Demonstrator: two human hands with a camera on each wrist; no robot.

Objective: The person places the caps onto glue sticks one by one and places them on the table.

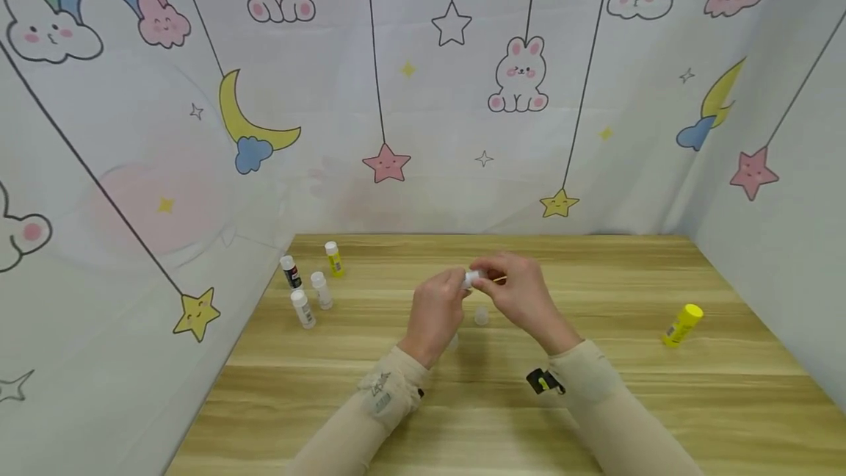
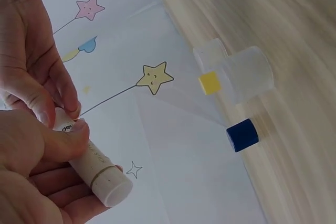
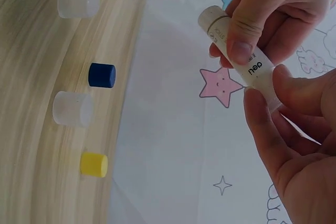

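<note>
A white glue stick [image 1: 471, 280] with "deli" lettering is held between both hands above the table. My left hand [image 1: 436, 311] grips its body; in the left wrist view the thumb and fingers wrap the barrel of the glue stick [image 2: 97, 166]. My right hand [image 1: 522, 292] pinches the other end, as the right wrist view shows with that hand [image 3: 299, 129] beside the lettering. The pinched end is partly hidden by fingers. On the table stand two translucent cylinders [image 3: 72, 108], a small blue cylinder [image 3: 102, 75] and a small yellow cylinder [image 3: 94, 164].
At the table's left stand a yellow glue stick [image 1: 335, 259], a black one [image 1: 291, 272] and two white ones [image 1: 321, 291]. Another yellow glue stick [image 1: 682, 326] is at the right. A printed curtain [image 1: 423, 116] hangs along the back and sides of the wooden table [image 1: 463, 424].
</note>
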